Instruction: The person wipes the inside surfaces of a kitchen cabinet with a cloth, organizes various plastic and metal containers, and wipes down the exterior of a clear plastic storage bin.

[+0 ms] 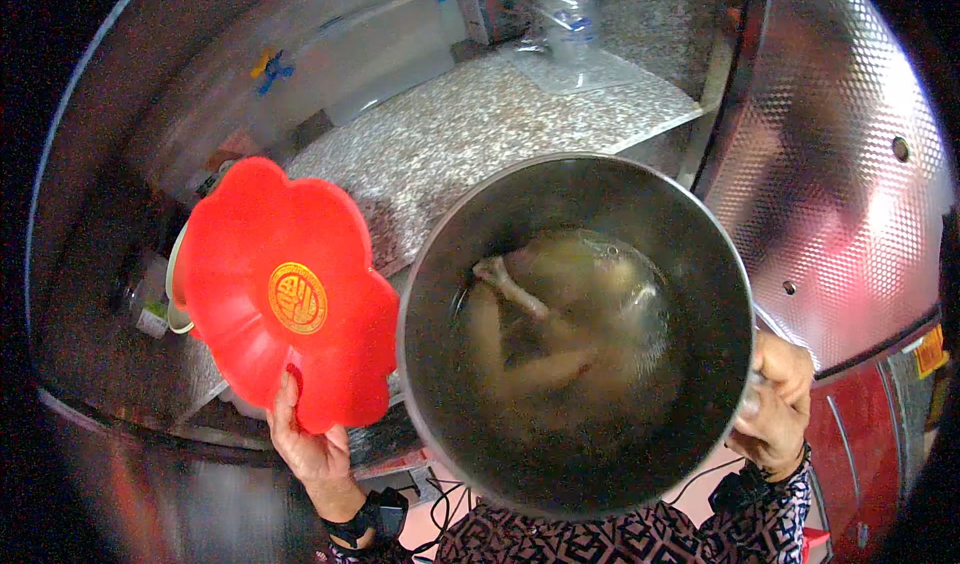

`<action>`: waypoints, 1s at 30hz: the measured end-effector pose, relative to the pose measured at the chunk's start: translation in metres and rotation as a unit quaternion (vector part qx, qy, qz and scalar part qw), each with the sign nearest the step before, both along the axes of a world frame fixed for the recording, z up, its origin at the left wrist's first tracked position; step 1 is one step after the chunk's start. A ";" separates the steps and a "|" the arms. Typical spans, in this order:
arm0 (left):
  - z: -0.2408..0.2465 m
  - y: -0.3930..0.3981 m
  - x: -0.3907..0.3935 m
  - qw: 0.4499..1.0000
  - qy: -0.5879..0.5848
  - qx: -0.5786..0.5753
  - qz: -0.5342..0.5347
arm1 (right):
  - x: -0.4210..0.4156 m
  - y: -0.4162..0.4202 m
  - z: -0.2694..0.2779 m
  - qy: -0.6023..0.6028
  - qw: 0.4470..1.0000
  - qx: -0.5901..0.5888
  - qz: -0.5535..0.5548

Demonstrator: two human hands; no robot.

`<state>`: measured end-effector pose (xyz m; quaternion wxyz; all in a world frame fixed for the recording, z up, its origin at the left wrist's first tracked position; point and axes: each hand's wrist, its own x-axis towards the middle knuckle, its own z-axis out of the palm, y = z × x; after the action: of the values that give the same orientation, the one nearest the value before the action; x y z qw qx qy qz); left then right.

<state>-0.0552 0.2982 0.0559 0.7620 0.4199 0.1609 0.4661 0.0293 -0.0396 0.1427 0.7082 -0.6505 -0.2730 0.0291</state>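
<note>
My left hand (pixel 311 444) grips the lower rim of a red flower-shaped plastic dish (pixel 247 264), which has a round gold emblem on its inside. My right hand (pixel 776 406) holds a large metal pot (pixel 577 466) at its right side; the handle itself is hidden by the fingers. In the pot, pale meat with a leg bone (pixel 510 290), seemingly poultry, lies in cloudy liquid. The dish is beside the pot on the left, tilted, its edge close to the pot's rim. Part of a pale-rimmed round thing (pixel 177 283) shows behind the dish.
Beyond the pot lies a speckled stone counter (pixel 420 133) with a clear plastic bag (pixel 577 61) and a box (pixel 499 1) at its back. A textured metal panel (pixel 840 189) stands at the right. Dark cables (pixel 448 500) hang below, between my arms.
</note>
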 end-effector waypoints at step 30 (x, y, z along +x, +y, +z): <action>-0.003 -0.003 -0.001 0.997 -0.041 -0.059 -0.007 | 0.058 0.042 0.017 0.066 0.987 0.141 0.042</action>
<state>-0.0557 0.2952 0.0529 0.7948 0.3555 0.1536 0.4673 0.0877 0.0021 0.1602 0.8073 -0.5291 -0.2537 0.0632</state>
